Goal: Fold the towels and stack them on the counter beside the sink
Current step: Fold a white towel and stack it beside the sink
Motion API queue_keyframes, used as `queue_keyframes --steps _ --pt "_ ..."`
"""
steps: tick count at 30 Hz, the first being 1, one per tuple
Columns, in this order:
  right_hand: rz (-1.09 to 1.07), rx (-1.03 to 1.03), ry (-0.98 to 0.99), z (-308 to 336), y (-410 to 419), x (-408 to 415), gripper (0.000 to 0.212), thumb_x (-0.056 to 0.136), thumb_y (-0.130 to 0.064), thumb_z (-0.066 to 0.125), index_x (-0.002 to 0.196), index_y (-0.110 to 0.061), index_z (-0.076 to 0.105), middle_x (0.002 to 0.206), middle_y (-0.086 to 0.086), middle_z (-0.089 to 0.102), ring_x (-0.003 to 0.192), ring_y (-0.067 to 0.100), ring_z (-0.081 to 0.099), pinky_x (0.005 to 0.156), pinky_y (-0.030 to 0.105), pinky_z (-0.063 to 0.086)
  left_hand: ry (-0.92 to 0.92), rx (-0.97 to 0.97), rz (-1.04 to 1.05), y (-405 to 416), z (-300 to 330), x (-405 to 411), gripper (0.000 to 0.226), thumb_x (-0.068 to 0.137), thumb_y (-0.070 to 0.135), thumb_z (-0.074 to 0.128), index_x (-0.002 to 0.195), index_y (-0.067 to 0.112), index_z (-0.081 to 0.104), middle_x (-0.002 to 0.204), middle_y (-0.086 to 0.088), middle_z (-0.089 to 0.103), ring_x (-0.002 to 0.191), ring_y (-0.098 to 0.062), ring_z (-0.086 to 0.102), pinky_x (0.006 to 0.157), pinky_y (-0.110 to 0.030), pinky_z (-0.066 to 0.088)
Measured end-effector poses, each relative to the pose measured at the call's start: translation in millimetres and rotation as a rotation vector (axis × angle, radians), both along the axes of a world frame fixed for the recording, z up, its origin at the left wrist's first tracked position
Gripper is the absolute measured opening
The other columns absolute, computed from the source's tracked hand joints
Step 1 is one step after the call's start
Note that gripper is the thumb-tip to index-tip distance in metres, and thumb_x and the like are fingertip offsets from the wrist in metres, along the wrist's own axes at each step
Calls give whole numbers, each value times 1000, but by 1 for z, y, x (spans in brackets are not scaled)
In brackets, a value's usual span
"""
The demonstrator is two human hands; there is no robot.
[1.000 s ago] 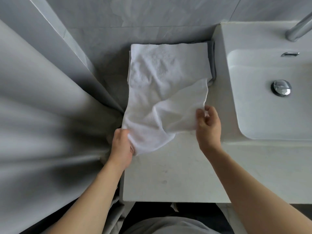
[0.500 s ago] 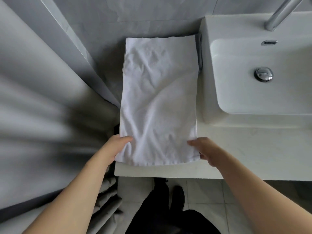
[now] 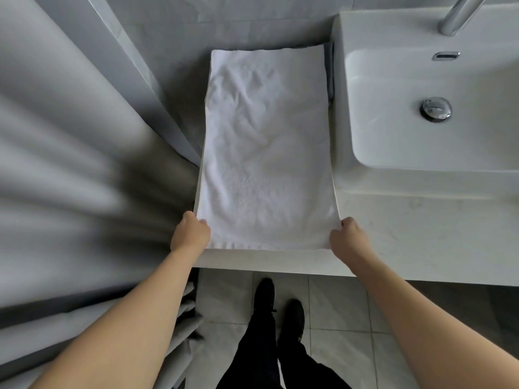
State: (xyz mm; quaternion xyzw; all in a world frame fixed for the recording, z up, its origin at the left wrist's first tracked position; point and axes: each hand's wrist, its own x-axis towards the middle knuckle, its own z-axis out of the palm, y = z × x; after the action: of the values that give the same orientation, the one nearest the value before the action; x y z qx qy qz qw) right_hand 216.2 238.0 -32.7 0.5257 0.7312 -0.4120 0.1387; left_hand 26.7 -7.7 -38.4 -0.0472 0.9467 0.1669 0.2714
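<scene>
White towel (image 3: pixel 266 153) lies flat on the counter (image 3: pixel 407 234), just left of the sink (image 3: pixel 421 141), long side running from the back wall to the front edge. Shape approx. rectangular; near end sits just short of the counter's front edge, far end reaches the tiled wall (image 3: pixel 224 21). Surface is terry, w/ shallow creases across the upper half; lower half smoother. Along the towel's right side, near the back, a darker grey edge shows between it and the sink wall; cannot tell what it belongs to. A thin second edge shows along the towel's left side, so more than one layer is present. Left hand (image 3: pixel 191 234) grips the near left corner, fingers curled onto the cloth, thumb on top. Right hand (image 3: pixel 346 234) grips the near right corner the same way, fingers bent around the edge; fingertips mostly hidden under the cloth. Both forearms are bare. Sink basin has a chrome drain (image 3: pixel 436 108) and a tap (image 3: pixel 460 12) at top right. Grey curtain (image 3: pixel 70 164) hangs at left, blurred. Below the counter: tiled floor (image 3: pixel 337 304), dark trousers and shoes (image 3: pixel 280 307).
</scene>
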Motion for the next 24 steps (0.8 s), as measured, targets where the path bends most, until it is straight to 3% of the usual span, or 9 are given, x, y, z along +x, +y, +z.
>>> queue_keyframes --steps 2,4,7,10,12,14,17,21,24 --pt "85 178 -7 -1 -10 -6 37 81 -10 46 118 -8 42 112 14 48 102 37 46 85 40 37 91 -125 -87 5 0 6 25 100 25 44 116 7 41 107 -9 53 98 -32 54 75 -41 44" --pt "184 364 42 2 -21 -27 50 82 -16 52 130 -11 40 121 13 43 112 37 42 94 41 32 240 -223 -231 15 -1 8 35 97 27 49 125 8 40 128 -15 46 117 -36 47 93 -47 41" --pt "393 584 63 2 -25 -73 68 83 -20 52 146 -15 26 144 12 28 130 32 27 109 40 18 477 -139 -509 38 -8 -2 49 95 30 51 137 9 39 141 -17 39 128 -36 38 107 -45 32" --pt "536 747 106 -4 -16 -116 77 84 -17 46 153 -15 13 158 9 9 143 30 6 116 42 -4 524 -80 -719 62 -24 -15 56 98 41 41 147 13 32 153 -15 27 143 -35 24 120 -50 15" --pt "659 759 139 -12 -12 -140 70 88 -21 43 153 -11 17 160 10 8 146 29 2 118 42 -8 430 -97 -754 69 -39 -17 63 100 50 21 156 21 14 164 -10 8 152 -32 4 123 -51 -2" --pt "734 663 117 -24 -7 -154 65 95 -27 36 153 -11 14 162 8 3 149 27 -1 118 41 -10 377 -125 -752 64 -57 -14 67 98 55 9 158 27 -1 167 -3 -6 153 -25 -10 122 -51 -8" --pt "632 532 -13 -47 10 -136 65 99 -34 31 155 -10 8 163 8 -1 149 27 -2 121 41 -6 407 -139 -701 53 -71 -13 71 96 59 13 158 30 -4 166 -1 -9 152 -25 -13 122 -53 -6" --pt "679 619 -28 -53 28 -77 65 99 -38 22 155 -6 12 163 11 7 150 26 4 121 37 -5 420 -5 -619 49 -69 -16 69 98 56 16 158 27 -3 166 -2 -12 152 -25 -12 123 -50 -3" --pt "700 615 -72 -46 27 -81 64 99 -33 26 154 -4 12 163 12 2 150 26 0 121 38 -6 394 -95 -655 37 -63 -16 73 98 56 12 158 20 -10 165 -3 -19 151 -23 -18 123 -52 0"
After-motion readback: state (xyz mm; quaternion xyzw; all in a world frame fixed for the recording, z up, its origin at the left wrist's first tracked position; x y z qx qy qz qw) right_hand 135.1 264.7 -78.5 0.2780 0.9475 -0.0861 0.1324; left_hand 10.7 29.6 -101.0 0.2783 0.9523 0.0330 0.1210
